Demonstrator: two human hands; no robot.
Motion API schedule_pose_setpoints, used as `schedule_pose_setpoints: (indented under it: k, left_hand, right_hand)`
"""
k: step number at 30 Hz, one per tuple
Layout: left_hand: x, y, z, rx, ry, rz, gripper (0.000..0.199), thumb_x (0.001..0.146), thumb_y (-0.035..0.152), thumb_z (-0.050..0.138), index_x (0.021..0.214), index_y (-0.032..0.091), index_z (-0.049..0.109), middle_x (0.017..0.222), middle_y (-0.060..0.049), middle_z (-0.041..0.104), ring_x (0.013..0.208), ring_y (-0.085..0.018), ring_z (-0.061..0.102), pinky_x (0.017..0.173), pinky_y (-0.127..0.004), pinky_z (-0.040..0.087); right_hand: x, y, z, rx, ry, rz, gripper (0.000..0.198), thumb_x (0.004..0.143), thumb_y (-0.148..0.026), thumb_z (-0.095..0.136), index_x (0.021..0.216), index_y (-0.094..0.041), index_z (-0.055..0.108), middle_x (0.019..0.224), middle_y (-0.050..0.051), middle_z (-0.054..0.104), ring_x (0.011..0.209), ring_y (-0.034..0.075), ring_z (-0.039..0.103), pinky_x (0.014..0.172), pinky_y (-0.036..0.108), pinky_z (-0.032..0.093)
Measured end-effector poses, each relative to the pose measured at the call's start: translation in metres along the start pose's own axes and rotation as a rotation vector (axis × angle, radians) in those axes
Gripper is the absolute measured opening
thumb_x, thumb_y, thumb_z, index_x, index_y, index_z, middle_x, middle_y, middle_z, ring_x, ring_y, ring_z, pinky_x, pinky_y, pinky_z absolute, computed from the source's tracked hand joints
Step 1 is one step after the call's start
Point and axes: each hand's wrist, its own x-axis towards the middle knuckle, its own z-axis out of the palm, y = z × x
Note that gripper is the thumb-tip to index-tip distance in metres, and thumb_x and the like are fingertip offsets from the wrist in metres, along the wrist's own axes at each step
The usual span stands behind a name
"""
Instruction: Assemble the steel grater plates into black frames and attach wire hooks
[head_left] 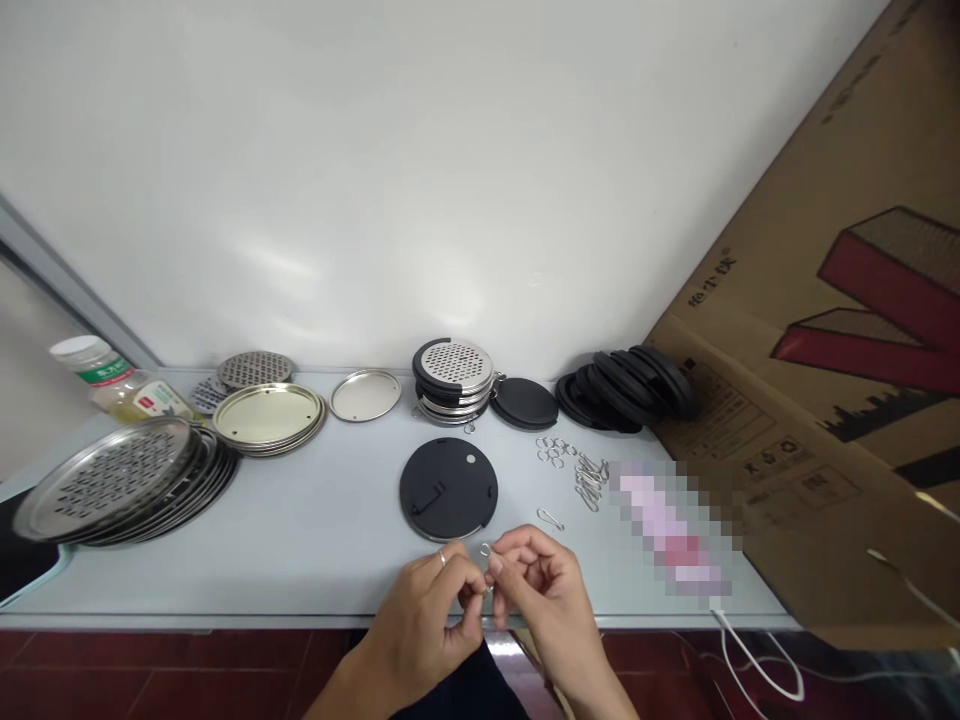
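Observation:
Above the table's front edge, my left hand (435,612) and my right hand (546,590) meet fingertip to fingertip, both pinched closed. A small wire clip (486,550) pokes its loop out at the right thumb and forefinger. What the left fingertips pinch is too small to make out; a bit of metal shows there. Just beyond my hands lies a round black disc (448,487) with slots and a hole. A single wire clip (550,519) lies beyond my right hand, near a pile of clips (591,482) and several small rings (553,450).
Perforated metal discs (124,478) and plain metal lids (266,415) are stacked left, near a plastic jar (124,385). Behind stand a round grater stack (456,365), black discs (525,402) and black rings (626,385). A cardboard box (750,440) bounds the right, beside a blurred-out item (671,535).

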Motion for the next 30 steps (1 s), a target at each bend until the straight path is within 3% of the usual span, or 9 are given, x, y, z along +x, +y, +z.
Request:
schedule_pose_setpoints:
  k: [5,8,11,15,20,25,30]
  left_hand:
    - [0.002,0.001,-0.002,0.033,0.001,-0.053,0.016,0.08,0.006,0.048,0.082,0.021,0.049,0.072,0.002,0.057,0.059,-0.011,0.059,0.058,-0.021,0.047]
    - [0.003,0.002,-0.003,0.098,0.005,-0.062,0.018,0.079,0.004,0.049,0.084,0.022,0.051,0.073,0.003,0.059,0.061,-0.011,0.06,0.059,-0.022,0.048]
    - [0.003,0.005,-0.003,0.173,-0.002,-0.065,0.02,0.077,0.003,0.05,0.084,0.022,0.052,0.073,0.003,0.059,0.061,-0.012,0.06,0.058,-0.023,0.048]
    - [0.002,0.007,-0.002,0.216,-0.04,-0.072,0.019,0.079,0.004,0.052,0.084,0.022,0.052,0.073,0.003,0.058,0.063,-0.014,0.06,0.057,-0.025,0.048]
    - [0.0,0.008,0.0,0.268,-0.05,-0.037,0.02,0.078,0.003,0.052,0.083,0.022,0.05,0.072,0.003,0.057,0.062,-0.015,0.059,0.058,-0.027,0.048]
    - [0.001,0.009,0.001,0.307,-0.037,-0.036,0.018,0.079,0.005,0.052,0.081,0.022,0.05,0.071,0.003,0.057,0.062,-0.016,0.059,0.057,-0.028,0.048]
    - [0.002,0.008,0.003,0.32,-0.016,-0.043,0.017,0.078,0.005,0.051,0.08,0.022,0.051,0.07,0.003,0.057,0.062,-0.015,0.059,0.057,-0.027,0.048]
  right_hand:
    - [-0.009,-0.016,-0.005,-0.382,0.001,-0.017,0.026,0.087,-0.041,0.069,0.092,-0.016,0.072,0.069,0.004,0.068,0.058,0.016,0.063,0.052,0.024,0.051]
    - [-0.016,-0.025,-0.009,-0.687,0.0,-0.177,0.021,0.092,-0.034,0.06,0.097,-0.019,0.074,0.077,0.006,0.071,0.067,0.018,0.067,0.061,0.026,0.053]
    - [-0.023,-0.029,-0.01,-0.856,-0.048,-0.295,0.023,0.095,-0.025,0.053,0.101,-0.023,0.075,0.079,0.004,0.072,0.067,0.016,0.066,0.062,0.025,0.05]
    - [-0.028,-0.028,-0.009,-0.9,-0.074,-0.32,0.027,0.096,-0.022,0.048,0.102,-0.024,0.074,0.075,0.002,0.069,0.061,0.014,0.063,0.053,0.023,0.045]
    - [-0.027,-0.026,-0.008,-0.904,-0.065,-0.313,0.026,0.097,-0.022,0.048,0.1,-0.025,0.073,0.077,0.001,0.069,0.063,0.014,0.062,0.059,0.023,0.046]
    - [-0.025,-0.025,-0.008,-0.977,-0.098,-0.293,0.025,0.097,-0.022,0.046,0.088,-0.023,0.07,0.071,0.0,0.064,0.059,0.014,0.056,0.057,0.025,0.041]
    - [-0.025,-0.024,-0.01,-1.01,-0.112,-0.245,0.025,0.097,-0.023,0.045,0.089,-0.023,0.068,0.074,0.001,0.065,0.062,0.015,0.058,0.057,0.025,0.042]
